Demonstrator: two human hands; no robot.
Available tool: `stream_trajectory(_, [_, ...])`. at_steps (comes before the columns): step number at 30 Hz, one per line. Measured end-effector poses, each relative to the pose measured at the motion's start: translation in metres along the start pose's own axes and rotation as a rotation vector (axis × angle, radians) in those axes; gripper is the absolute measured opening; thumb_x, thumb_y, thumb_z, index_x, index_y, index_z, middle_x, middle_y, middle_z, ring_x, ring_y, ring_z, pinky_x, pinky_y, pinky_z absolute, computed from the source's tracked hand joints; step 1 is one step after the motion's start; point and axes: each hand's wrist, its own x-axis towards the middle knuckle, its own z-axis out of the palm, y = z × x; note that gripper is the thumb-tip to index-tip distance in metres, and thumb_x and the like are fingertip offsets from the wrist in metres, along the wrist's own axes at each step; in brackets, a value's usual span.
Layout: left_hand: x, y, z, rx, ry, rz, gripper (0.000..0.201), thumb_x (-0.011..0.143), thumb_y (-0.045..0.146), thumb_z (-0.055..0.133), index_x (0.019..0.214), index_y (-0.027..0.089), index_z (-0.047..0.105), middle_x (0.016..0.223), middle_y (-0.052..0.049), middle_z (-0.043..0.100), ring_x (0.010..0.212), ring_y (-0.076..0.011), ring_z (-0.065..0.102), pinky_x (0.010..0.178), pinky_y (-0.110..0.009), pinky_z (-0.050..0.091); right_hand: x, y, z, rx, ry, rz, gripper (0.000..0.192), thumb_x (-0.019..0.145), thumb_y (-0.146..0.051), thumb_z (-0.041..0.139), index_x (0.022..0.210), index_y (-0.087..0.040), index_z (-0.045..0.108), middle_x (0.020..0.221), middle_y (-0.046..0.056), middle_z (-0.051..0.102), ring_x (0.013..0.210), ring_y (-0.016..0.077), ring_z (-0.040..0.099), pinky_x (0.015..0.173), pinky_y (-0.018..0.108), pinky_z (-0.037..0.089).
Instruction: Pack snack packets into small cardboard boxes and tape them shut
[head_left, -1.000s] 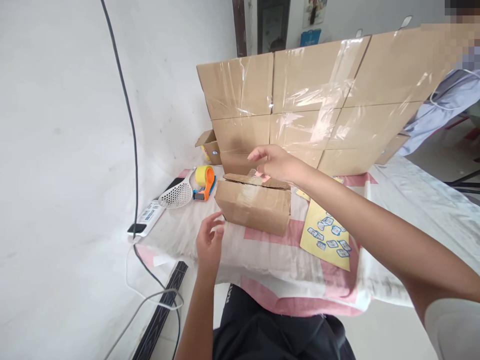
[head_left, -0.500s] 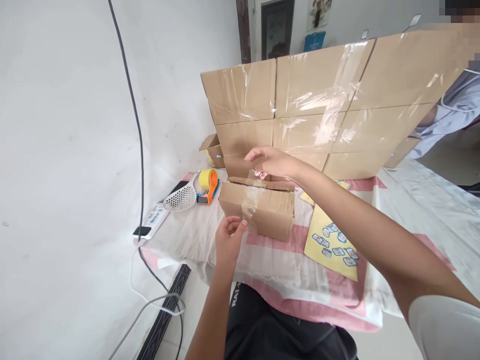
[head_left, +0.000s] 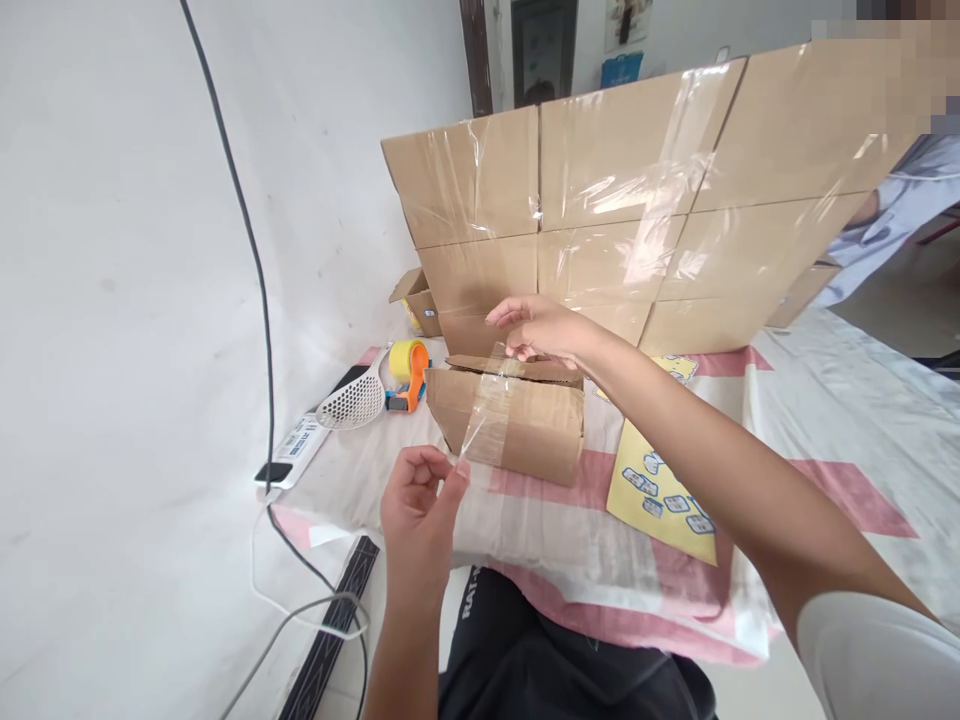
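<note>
While half a second ago the left hand was touching the small cardboard box's front, it now sits nearer the body, fingers pinched closed on the lower end of a clear tape strip. Strip is peeled off the box front, stretched taut up from those fingers to the box's top flap. Right hand hovers just past that, fingers loosely curled, holding the strip's upper end against the flap; grip partly hidden. Looks like tape removal is mid-way. Box rests on the cloth-covered desk. Left of the fingers: white strainer, orange tape dispenser. Right: yellow sticker sheet. Beyond: taped stacked cartons.
</note>
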Motion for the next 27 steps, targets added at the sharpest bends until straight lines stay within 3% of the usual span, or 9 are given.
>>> stream_trajectory(4, [-0.004,0.01,0.002,-0.058,0.021,0.029,0.026,0.073,0.025,0.082,0.078,0.019,0.058,0.066,0.004,0.056,0.06,-0.0088,0.053,0.061,-0.02,0.045,-0.003,-0.004,0.004,-0.016,0.007,0.032,0.043,0.068,0.014,0.053,0.095,-0.018,0.064,0.08,0.001,0.06,0.046,0.0048,0.046,0.042,0.02,0.035])
stream_trajectory(7, [-0.012,0.019,0.004,-0.075,0.07,0.151,0.022,0.076,0.022,0.079,0.077,0.02,0.058,0.066,0.004,0.058,0.062,-0.0085,0.054,0.061,-0.019,0.045,-0.011,-0.009,0.008,-0.041,-0.01,-0.001,0.04,0.068,0.012,0.056,0.092,-0.019,0.064,0.074,0.0,0.058,0.047,0.0066,0.046,0.04,0.02,0.035])
stream_trajectory(10, [-0.014,0.024,0.005,-0.062,0.059,0.224,0.019,0.078,0.02,0.078,0.079,0.021,0.059,0.066,0.004,0.057,0.062,-0.0091,0.054,0.06,-0.019,0.046,-0.017,-0.013,0.012,-0.016,0.012,-0.07,0.038,0.067,0.011,0.058,0.09,-0.019,0.065,0.079,0.001,0.057,0.05,0.0063,0.044,0.041,0.02,0.038])
stream_trajectory(17, [0.0,0.026,-0.001,-0.145,0.008,0.159,0.015,0.077,0.016,0.074,0.077,0.021,0.059,0.067,0.004,0.058,0.062,-0.009,0.057,0.065,-0.022,0.052,-0.018,-0.012,0.015,0.046,0.092,-0.155,0.033,0.07,0.005,0.062,0.091,-0.019,0.064,0.097,0.004,0.055,0.058,0.0068,0.047,0.046,0.021,0.04])
stream_trajectory(23, [0.004,0.032,-0.001,-0.171,-0.034,0.188,0.016,0.079,0.016,0.073,0.077,0.02,0.058,0.066,0.005,0.054,0.064,-0.0101,0.061,0.077,-0.031,0.061,-0.028,-0.019,0.012,-0.016,0.194,-0.428,0.027,0.077,-0.002,0.062,0.095,-0.021,0.064,0.106,0.002,0.056,0.07,0.0087,0.053,0.052,0.019,0.04])
stream_trajectory(27, [0.01,0.033,0.002,-0.194,-0.037,0.211,0.018,0.077,0.013,0.074,0.075,0.02,0.057,0.065,0.006,0.052,0.061,-0.0085,0.057,0.075,-0.029,0.062,-0.032,-0.02,0.013,-0.041,0.196,-0.481,0.024,0.082,-0.002,0.058,0.094,-0.022,0.063,0.107,0.001,0.055,0.071,0.0076,0.052,0.058,0.019,0.042])
